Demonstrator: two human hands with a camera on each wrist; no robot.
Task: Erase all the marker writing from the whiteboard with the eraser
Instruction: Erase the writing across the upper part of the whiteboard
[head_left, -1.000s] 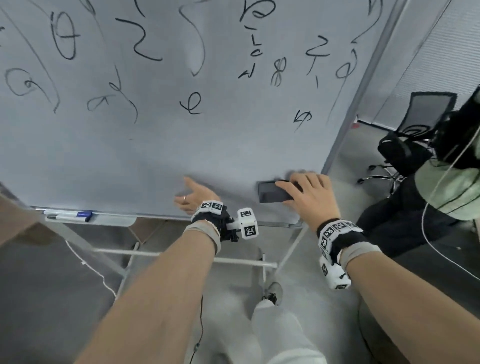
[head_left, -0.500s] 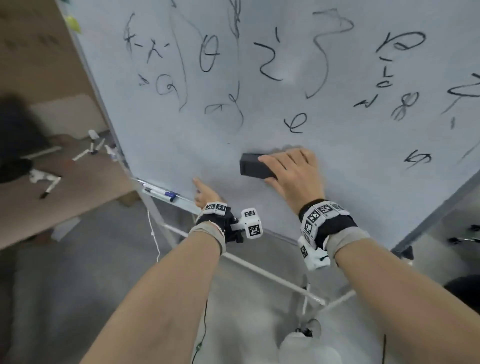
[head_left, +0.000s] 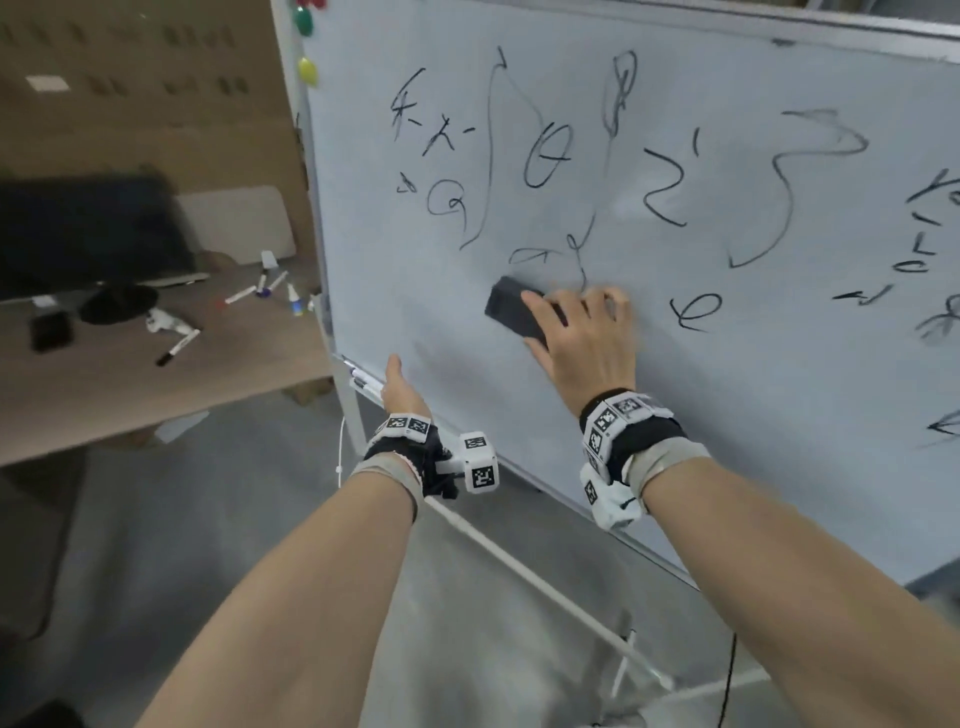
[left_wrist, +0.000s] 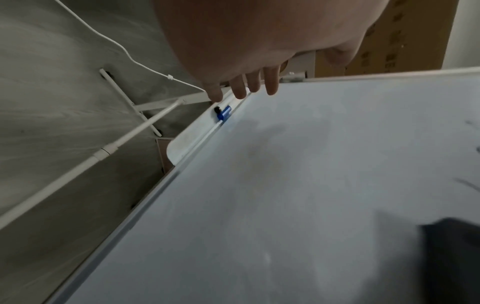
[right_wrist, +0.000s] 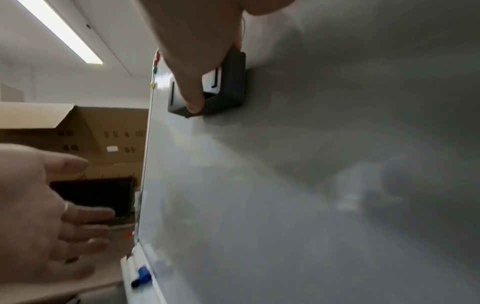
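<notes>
The whiteboard (head_left: 727, 389) carries black marker scribbles (head_left: 545, 156) over its upper part; its lower part is wiped. My right hand (head_left: 576, 332) grips a dark grey eraser (head_left: 511, 312) and presses it flat on the board just under a small scribble (head_left: 535, 254). In the right wrist view a finger lies over the eraser (right_wrist: 226, 86). My left hand (head_left: 397, 387) hovers with straight fingers at the marker tray (left_wrist: 187, 139) near the board's lower left corner and holds nothing. In the left wrist view its fingertips (left_wrist: 240, 90) reach the tray's end.
A blue-capped marker (left_wrist: 223, 113) lies in the tray. Coloured magnets (head_left: 306, 70) sit on the board's left frame. Left of the board stands a brown desk (head_left: 156, 384) with loose markers (head_left: 176, 345) and a dark monitor (head_left: 88, 234). The board's white stand legs (head_left: 519, 566) cross the floor below.
My right hand has slid the eraser leftward and upward across the board, from near the lower right edge to the scribbles in the middle. The left hand stayed by the tray.
</notes>
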